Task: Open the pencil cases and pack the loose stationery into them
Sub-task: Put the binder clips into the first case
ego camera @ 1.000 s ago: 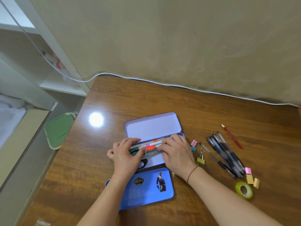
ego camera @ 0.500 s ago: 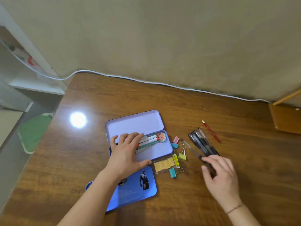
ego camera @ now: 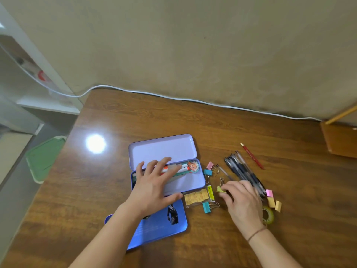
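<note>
A purple tin pencil case [ego camera: 190, 182] lies open mid-table, its lid [ego camera: 163, 149] flat behind it; markers [ego camera: 184, 167] lie inside. My left hand [ego camera: 154, 182] rests flat over the case with fingers spread. A closed blue pencil case [ego camera: 160, 227] lies just in front, partly under my left forearm. My right hand [ego camera: 241, 200] pinches a yellow-green binder clip [ego camera: 220, 189] on the table. Loose around it: pink and blue binder clips [ego camera: 208, 170], a teal clip [ego camera: 207, 207], a packet of tan erasers [ego camera: 197, 196], black pens [ego camera: 242, 169], a red pencil [ego camera: 252, 156].
Small pink and tan erasers [ego camera: 272, 199] and a green tape roll [ego camera: 268, 214] lie right of my right hand. A white cable [ego camera: 193, 100] runs along the table's far edge by the wall. A wooden piece [ego camera: 340, 139] sits far right; white shelves [ego camera: 38, 89] stand left.
My right hand left the case, reached right toward the pens, then came back left and took hold of the yellow-green binder clip. My left hand stays on the open case.
</note>
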